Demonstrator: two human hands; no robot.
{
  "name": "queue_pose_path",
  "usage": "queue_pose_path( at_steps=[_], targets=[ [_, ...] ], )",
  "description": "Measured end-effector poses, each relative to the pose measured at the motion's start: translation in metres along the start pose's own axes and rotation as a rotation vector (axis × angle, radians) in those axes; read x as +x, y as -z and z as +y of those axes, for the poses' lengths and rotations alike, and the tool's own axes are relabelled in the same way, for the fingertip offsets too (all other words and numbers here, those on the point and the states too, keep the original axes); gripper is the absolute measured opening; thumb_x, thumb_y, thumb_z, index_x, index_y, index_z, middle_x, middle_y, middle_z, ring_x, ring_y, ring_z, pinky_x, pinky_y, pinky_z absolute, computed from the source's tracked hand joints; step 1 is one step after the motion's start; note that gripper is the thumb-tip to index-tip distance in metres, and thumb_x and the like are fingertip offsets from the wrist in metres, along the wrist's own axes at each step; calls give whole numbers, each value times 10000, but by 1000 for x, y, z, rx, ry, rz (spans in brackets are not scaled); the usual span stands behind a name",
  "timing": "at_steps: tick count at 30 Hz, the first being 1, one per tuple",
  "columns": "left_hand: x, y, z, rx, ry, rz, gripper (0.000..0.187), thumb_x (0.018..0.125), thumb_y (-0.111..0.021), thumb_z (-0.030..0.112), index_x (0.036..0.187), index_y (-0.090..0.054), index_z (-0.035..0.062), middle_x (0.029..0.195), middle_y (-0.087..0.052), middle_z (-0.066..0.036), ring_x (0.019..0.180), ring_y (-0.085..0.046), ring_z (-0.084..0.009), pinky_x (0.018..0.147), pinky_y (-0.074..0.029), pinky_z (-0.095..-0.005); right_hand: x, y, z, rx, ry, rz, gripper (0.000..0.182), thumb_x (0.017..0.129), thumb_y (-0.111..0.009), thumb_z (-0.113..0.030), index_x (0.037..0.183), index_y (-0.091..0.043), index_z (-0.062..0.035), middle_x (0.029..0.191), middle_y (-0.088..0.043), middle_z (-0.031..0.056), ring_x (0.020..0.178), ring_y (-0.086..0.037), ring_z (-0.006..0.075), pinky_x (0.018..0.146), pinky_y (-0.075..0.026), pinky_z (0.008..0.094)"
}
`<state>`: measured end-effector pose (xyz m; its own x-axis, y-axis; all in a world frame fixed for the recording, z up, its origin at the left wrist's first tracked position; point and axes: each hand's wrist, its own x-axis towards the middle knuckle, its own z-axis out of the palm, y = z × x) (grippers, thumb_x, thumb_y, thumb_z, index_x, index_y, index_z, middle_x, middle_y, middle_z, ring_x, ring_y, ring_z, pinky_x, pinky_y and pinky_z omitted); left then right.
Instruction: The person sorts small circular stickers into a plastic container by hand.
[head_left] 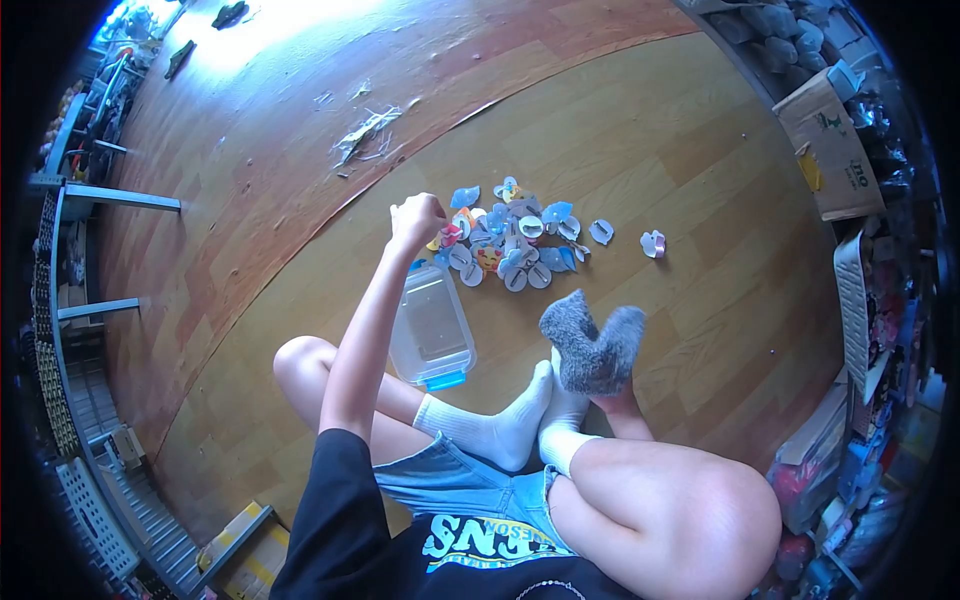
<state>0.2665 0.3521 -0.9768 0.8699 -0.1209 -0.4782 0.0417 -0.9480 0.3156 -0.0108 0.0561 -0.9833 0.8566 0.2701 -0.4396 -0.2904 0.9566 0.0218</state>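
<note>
My left hand (pixel 418 215) is raised at the left edge of a pile of small flat cut-out pieces (pixel 510 235). Its fingers are curled; whatever they hold, if anything, I cannot make out. The pieces are blue, white and grey, with some red, yellow and orange ones. Below that forearm lies a clear plastic box or lid (pixel 433 325) with blue clips. A grey fluffy mitt-like thing (pixel 595 345) with two lobes covers my right hand, so its fingers are hidden. Only the right forearm (pixel 628 412) shows behind it, near my socked feet (pixel 505 425).
Single pieces (pixel 653 244) lie to the right of the pile. Straw-like scraps (pixel 368 135) are on the reddish floor covering (pixel 250 160) ahead. Metal shelving (pixel 120 197) stands on the left. A cardboard box (pixel 830 145) and packed goods line the right side.
</note>
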Motion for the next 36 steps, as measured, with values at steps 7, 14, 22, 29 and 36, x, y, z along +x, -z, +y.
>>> queue_pose_path(
  at_steps=[7, 14, 22, 29, 36],
  targets=[
    [-17, -8, -5, -141, -75, 113, 310, 601, -765, 306, 816, -675, 102, 867, -674, -61, 866, -636, -217, 827, -396, -386, 41, -28, 9, -24, -13, -317, 347, 933, -346, -286, 1150, -506, -69, 1169, -539, 125, 1095, -506, 290, 981, -359, 447],
    [-53, 14, 6, -839, -139, 45, 303, 765, -689, 111, 1030, -625, -21, 830, -654, -91, 839, -633, -140, 739, -498, -261, 46, -34, 19, -36, -51, -123, 326, 931, -404, -260, 1206, -469, -97, 1171, -538, 93, 1063, -529, 210, 922, -422, 359],
    [-181, -19, 86, -1578, -173, -4, 247, 812, -632, 55, 1027, -601, -63, 908, -657, -113, 815, -639, -154, 786, -493, -255, 36, -91, 32, -481, 94, -76, 459, 939, -437, -270, 1338, -303, -88, 1294, -430, 56, 1157, -453, 175, 986, -368, 336],
    [-218, -49, 119, -1296, -167, 219, 172, 804, -640, 31, 960, -639, -42, 878, -663, -73, 804, -614, -91, 739, -483, -217, 35, -107, 51, -859, 312, 159, 112, 858, -553, -78, 898, -621, 2, 784, -622, 11, 721, -595, 82, 694, -484, 225],
    [-220, -61, 122, -1330, -125, 206, 169, 809, -638, 32, 961, -633, -42, 858, -661, -73, 780, -620, -95, 709, -495, -218, 37, -78, 42, -457, 213, 147, 271, 898, -514, -213, 1113, -500, -47, 1053, -568, 46, 921, -573, 144, 798, -486, 295]
  ],
)
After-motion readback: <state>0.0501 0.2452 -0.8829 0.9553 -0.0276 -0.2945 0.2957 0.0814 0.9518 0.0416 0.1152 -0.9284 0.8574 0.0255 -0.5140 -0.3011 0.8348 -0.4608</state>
